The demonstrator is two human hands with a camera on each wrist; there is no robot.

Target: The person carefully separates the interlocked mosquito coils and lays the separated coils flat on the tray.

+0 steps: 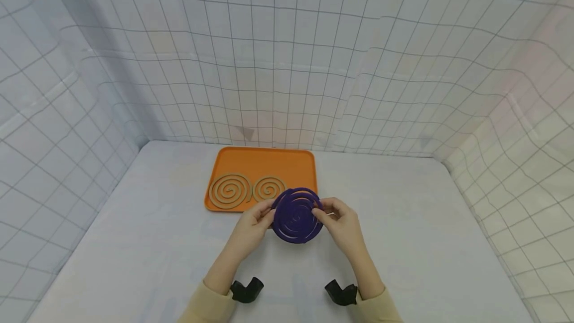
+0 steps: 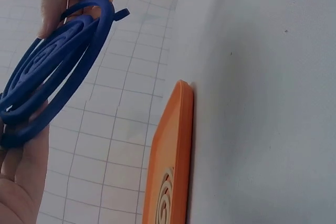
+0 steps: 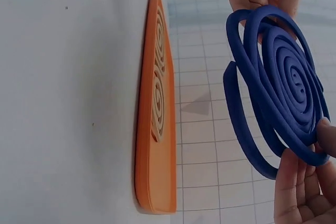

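Note:
Both hands hold a dark blue mosquito coil (image 1: 296, 219) between them, lifted above the white table in front of the tray. Its outer turns spread apart from the tighter inner spiral, and a loose end sticks out in the right wrist view. My left hand (image 1: 252, 224) pinches the left rim with thumb and fingers. On the opposite rim, my right hand (image 1: 344, 224) has its thumb on the near face and fingers behind. Just beyond the hands, two tan mosquito coils, a larger one (image 1: 230, 190) and a smaller one (image 1: 268, 189), lie side by side on an orange tray (image 1: 269, 159).
The low-rimmed tray rests toward the back of the white table (image 1: 394, 228). White grid-patterned curtains (image 1: 287, 64) enclose the back and both sides. Black wrist pieces (image 1: 247, 290) sit by the cream sleeves (image 1: 208, 305).

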